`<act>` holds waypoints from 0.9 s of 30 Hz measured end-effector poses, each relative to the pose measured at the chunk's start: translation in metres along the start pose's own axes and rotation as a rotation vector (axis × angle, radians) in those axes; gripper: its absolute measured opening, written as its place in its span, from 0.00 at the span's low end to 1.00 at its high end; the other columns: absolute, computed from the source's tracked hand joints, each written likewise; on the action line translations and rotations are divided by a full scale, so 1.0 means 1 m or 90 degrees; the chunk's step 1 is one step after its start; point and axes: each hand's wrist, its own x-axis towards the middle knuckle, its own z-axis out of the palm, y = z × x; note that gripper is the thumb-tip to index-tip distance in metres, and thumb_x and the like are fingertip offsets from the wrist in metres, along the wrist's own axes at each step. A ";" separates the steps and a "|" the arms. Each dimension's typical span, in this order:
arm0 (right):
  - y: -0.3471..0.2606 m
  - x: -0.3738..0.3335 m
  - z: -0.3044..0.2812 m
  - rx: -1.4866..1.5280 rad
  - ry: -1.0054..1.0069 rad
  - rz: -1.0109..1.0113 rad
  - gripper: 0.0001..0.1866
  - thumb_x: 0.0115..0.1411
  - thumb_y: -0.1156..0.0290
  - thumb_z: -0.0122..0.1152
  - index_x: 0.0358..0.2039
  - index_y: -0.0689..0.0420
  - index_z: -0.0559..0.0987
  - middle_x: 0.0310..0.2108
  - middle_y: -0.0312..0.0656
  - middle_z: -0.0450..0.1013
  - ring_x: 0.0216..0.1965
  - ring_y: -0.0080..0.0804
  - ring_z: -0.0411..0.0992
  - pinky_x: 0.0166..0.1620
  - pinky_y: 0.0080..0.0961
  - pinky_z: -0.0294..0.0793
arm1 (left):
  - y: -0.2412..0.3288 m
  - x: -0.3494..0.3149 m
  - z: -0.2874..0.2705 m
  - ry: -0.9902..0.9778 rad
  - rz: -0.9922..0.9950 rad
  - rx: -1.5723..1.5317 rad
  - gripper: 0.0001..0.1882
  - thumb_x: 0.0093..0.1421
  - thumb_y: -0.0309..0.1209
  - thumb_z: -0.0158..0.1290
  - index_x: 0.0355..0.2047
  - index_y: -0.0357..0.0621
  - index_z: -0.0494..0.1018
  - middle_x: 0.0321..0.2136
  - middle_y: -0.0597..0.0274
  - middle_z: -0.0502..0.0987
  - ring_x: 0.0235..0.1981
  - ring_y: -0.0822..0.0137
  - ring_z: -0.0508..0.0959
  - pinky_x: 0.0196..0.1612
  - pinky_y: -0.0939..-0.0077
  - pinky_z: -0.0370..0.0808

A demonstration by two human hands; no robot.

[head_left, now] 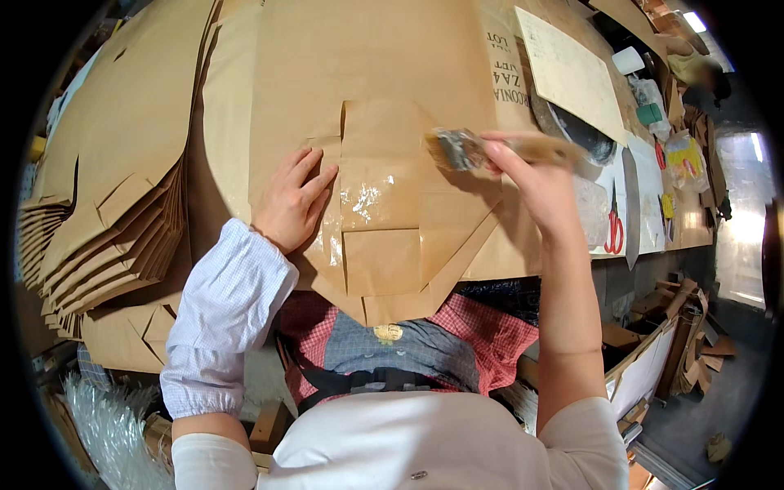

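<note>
Worktop (688,229) spans the upper frame, bearing a stack of creased brown paper (122,229) at far left and red-handled scissors (614,231) toward the right. At centre lies a folded brown paper sheet (382,265), glossy whitish smears (366,200) on its surface. Hands: left hand (294,200) unclenched, laid on the sheet's left side; right hand (529,184) grips a brush (457,151) over the right side. Bristle contact cannot be confirmed.
</note>
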 end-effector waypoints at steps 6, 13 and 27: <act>0.033 0.070 0.014 -0.157 -0.076 -0.016 0.06 0.53 0.76 0.61 0.28 0.67 0.79 0.22 0.38 0.73 0.25 0.22 0.71 0.28 0.22 0.73 | -0.002 0.003 0.002 -0.035 -0.002 -0.005 0.15 0.55 0.26 0.54 0.45 0.38 0.74 0.48 0.46 0.71 0.52 0.46 0.69 0.53 0.55 0.68; 0.021 0.065 0.052 0.043 0.004 -0.072 0.08 0.55 0.72 0.64 0.34 0.62 0.80 0.26 0.38 0.76 0.26 0.21 0.72 0.28 0.20 0.72 | -0.006 0.000 -0.002 0.003 -0.095 -0.161 0.18 0.49 0.25 0.57 0.41 0.36 0.70 0.44 0.45 0.70 0.50 0.45 0.69 0.53 0.57 0.66; 0.001 0.068 0.108 -0.207 0.007 -0.192 0.10 0.50 0.70 0.63 0.31 0.64 0.80 0.21 0.48 0.75 0.23 0.39 0.76 0.29 0.30 0.75 | -0.009 -0.002 -0.004 -0.009 -0.112 -0.161 0.12 0.50 0.28 0.56 0.33 0.37 0.68 0.39 0.47 0.69 0.44 0.47 0.70 0.47 0.60 0.69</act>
